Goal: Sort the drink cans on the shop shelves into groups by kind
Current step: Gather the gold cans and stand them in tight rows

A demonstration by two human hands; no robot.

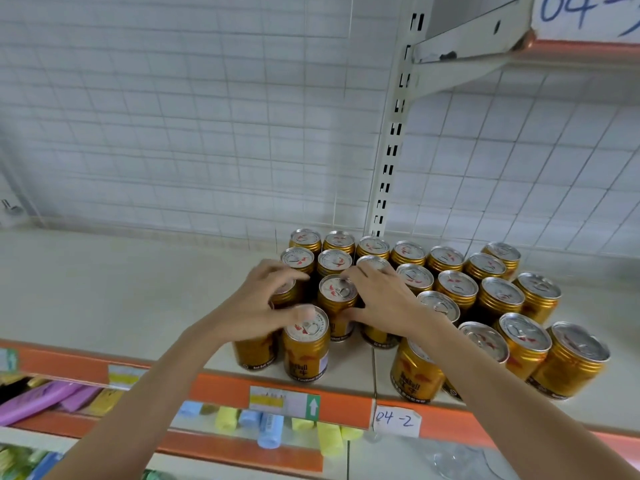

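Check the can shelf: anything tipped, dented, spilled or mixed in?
Nothing stands out. All visible gold Red Bull cans stand upright on the shelf, one kind only, with no dents or spills showing. The left hand and right hand hide some cans, so those are unchecked.

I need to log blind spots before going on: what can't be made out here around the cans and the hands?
- Head view: the left hand covers the can beneath it; whether its grip is closed on that can is unclear.
- The right hand hides the cans under its palm.
- The right forearm crosses the front gold cans, hiding part of their labels.
- The price tag print is too blurred to read.
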